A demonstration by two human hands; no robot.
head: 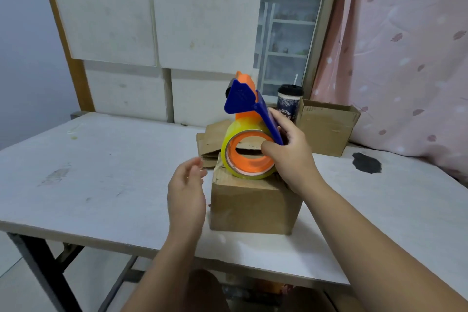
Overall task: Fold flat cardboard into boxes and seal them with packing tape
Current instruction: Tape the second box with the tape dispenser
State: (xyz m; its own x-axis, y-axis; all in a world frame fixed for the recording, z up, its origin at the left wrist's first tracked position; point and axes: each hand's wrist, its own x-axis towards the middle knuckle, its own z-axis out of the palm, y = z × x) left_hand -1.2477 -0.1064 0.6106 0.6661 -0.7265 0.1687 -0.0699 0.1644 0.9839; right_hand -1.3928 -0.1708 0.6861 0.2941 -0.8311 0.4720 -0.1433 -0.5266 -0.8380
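Left hand (pixel 187 194) loose, empty, just left of box (pixel 253 206) mid-table (pixel 101 159). Right hand (pixel 291 157) grips tape dispenser (pixel 249 134) over box top. Sealing step, likely; next, press tape end onto seam.

A white worktop (pixel 101 159) on dark metal legs (pixel 43 261) stands before upright white panels (pixel 106 20). Behind, a window (pixel 286 33), perhaps frosted, gives grey light; a pink curtain (pixel 405 45) hangs at the right.
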